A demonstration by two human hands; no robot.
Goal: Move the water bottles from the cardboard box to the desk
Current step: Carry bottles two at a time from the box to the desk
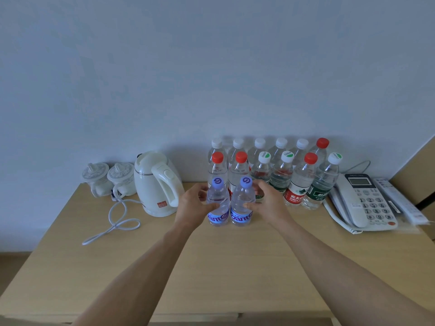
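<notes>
Two purple-capped bottles held upright at desk (pixel 211 267) centre.
Left hand (pixel 193 205) grips left bottle (pixel 217 203); right hand (pixel 267 203) grips right bottle (pixel 242 202); bottles touching, in front of bottle rows (pixel 282 170) along the back edge.

1. There is a single view, taken from a camera worn on the person's head as they stand at the front edge of the counter (pixel 211 267).
2. It faces forward and tilts down, toward the wall (pixel 211 67) behind the counter; the wall fills the upper half of the picture.
3. The lens is wide: the counter's edges splay outward and both forearms stretch in from the bottom corners.
4. It sits close, within arm's reach of the hands, left (pixel 193 205) and right (pixel 268 203), at mid-frame.
5. No second view shares the scene.
</notes>
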